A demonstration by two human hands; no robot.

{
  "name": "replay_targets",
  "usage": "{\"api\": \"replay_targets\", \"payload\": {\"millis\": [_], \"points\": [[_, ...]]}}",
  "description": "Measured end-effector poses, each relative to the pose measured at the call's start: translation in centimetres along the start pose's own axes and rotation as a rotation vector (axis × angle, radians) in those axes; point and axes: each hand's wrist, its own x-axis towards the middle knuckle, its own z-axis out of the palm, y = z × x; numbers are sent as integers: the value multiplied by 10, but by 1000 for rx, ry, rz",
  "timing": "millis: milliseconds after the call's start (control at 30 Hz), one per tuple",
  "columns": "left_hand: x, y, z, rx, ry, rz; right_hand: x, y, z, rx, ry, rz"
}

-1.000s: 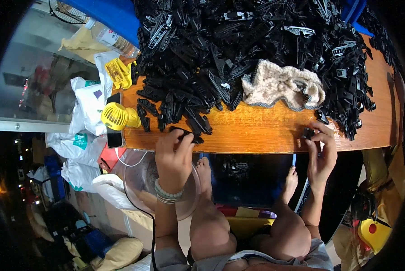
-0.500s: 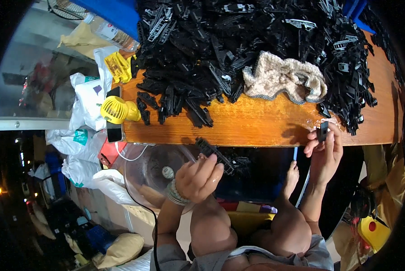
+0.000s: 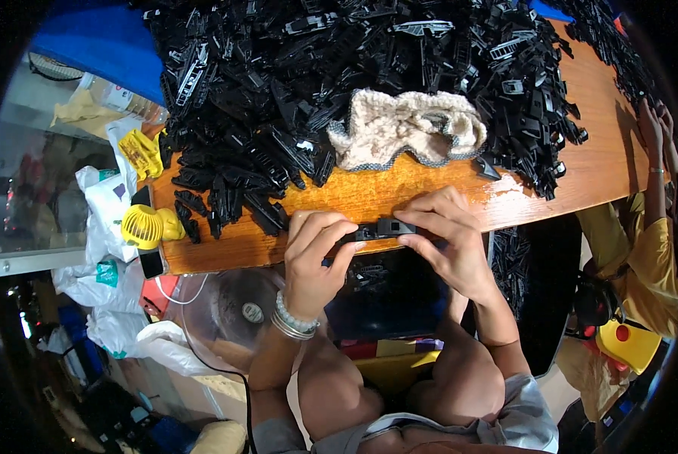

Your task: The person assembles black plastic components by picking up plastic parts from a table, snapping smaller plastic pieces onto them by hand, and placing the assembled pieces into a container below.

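Note:
At the front edge of the table both hands meet over black plastic pieces. My left hand (image 3: 314,253) is closed, thumb and fingers pinching the end of a long black plastic part (image 3: 366,231), most of which the fingers cover. My right hand (image 3: 456,246) pinches a small black plastic piece (image 3: 394,226) with a square opening, which touches or overlaps the long part's right end. Whether the two are joined I cannot tell. Beyond the hands lies a large heap of similar black plastic parts (image 3: 248,83), with a crumpled beige knitted cloth (image 3: 411,129) at its near edge.
At the left table edge stand a small yellow fan (image 3: 144,226), a phone (image 3: 152,262) and a yellow object (image 3: 141,153). Below sits a clear plastic tub (image 3: 229,310). White bags (image 3: 100,295) lie left. Another person's hands (image 3: 653,129) are at the far right, near a yellow stool (image 3: 626,348).
My hands have come together above the table edge, the left moving up and right, the right moving left. The small piece now meets the long part. The view has shifted to the right.

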Motion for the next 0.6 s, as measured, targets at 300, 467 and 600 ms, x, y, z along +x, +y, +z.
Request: {"api": "replay_targets", "payload": {"millis": [300,467,600], "points": [[-1,-6,-2,-24,-88,37,9,-3,9,-90,-126,-31],[3,3,5,-98,-70,-11,-2,-1,2,-167,-77,-52],[-23,-2,-35,-54,-37,43,-13,-4,-8,-180,-91,-143]]}}
